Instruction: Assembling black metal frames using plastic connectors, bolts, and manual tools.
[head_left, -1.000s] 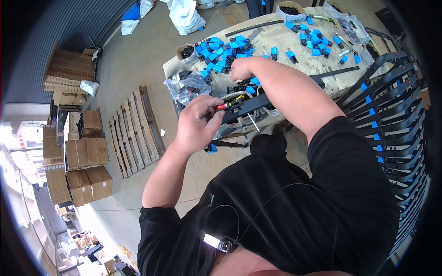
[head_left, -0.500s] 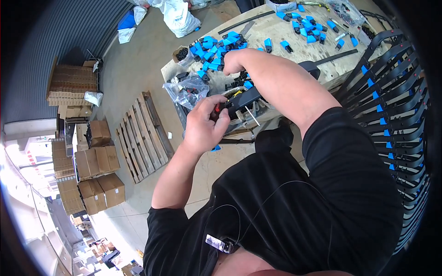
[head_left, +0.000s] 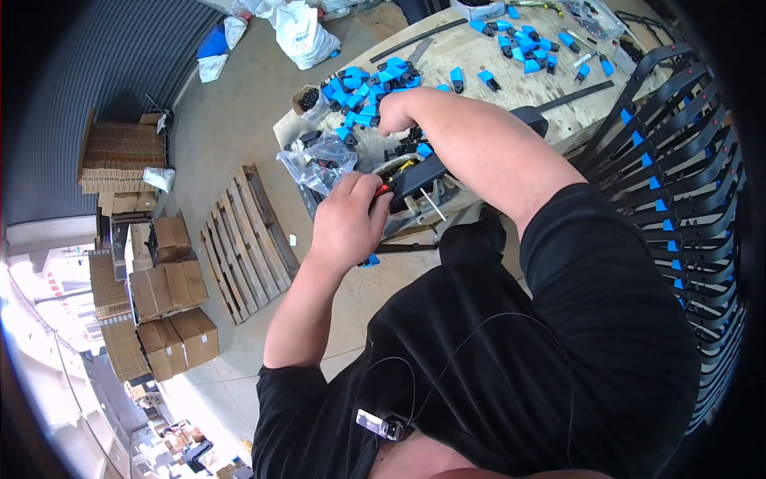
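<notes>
Left hand (head_left: 345, 219) drawn nearer, seemingly gripping red-handled tool (head_left: 384, 189).

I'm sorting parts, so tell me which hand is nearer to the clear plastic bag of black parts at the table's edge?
Left. The left hand sits just below and right of the clear plastic bag. The right hand is farther up the table, by the blue pieces.

Bare desk (head_left: 471, 60) lies open between the blue-part heap (head_left: 367, 88) and the scattered blue parts (head_left: 527, 40), while a plastic bag (head_left: 319, 164) crowds the left edge and black racks (head_left: 678, 160) wall the right.
</notes>
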Motion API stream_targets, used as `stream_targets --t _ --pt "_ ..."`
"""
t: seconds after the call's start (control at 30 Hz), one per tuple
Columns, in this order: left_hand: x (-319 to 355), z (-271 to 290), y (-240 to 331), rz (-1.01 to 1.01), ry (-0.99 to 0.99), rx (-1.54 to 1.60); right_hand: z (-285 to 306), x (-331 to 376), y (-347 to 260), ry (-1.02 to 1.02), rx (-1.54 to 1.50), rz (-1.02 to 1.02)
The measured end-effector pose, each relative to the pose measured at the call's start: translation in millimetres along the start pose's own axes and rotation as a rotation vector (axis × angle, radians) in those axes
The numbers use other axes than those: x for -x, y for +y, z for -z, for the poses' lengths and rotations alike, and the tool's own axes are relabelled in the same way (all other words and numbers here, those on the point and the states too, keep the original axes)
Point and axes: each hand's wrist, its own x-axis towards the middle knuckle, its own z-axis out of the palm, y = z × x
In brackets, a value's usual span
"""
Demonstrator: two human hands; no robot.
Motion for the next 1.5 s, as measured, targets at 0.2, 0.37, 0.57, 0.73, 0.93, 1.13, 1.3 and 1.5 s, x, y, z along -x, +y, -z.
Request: stream_targets --t 0.2,0.37,0.57,0.73,0.93,1.13,1.3,1.5 --pt "-3.1 -3.9 3.8 0.050 -0.049 0.023 -1.0 0.5 0.0 0.010 0.015 0.041" --pt "6.4 -23.1 -6.4 -0.077 0.106 -0.102 4.5 4.5 -2.4 -0.015 -0.009 0.035" --pt "20.8 -31.8 3.8 -0.066 0.144 -0.290 2.1 -2.8 -2.0 -0.037 -0.022 0.020" --pt "23.7 -23.4 2.5 -0.098 0.088 -0.347 -5.5 -12.0 -7.2 -0.054 0.008 0.011" --pt "27.7 -26.2 -0.3 -0.098 0.039 -0.406 -22.4 -28.4 10.8 -0.026 0.094 -0.041" --pt "39.5 -34.2 -7.5 -0.054 0.155 -0.164 -23.5 -20.1 -12.0 -0.006 0.085 -0.053" --pt "23.5 -32.2 -14.2 -0.099 0.245 0.007 -23.0 -20.4 -0.5 0.090 0.167 -0.003" --pt "11.1 -17.3 -9.7 -0.194 0.095 -0.198 -10.1 -6.5 -1.1 0.056 0.144 -0.047"
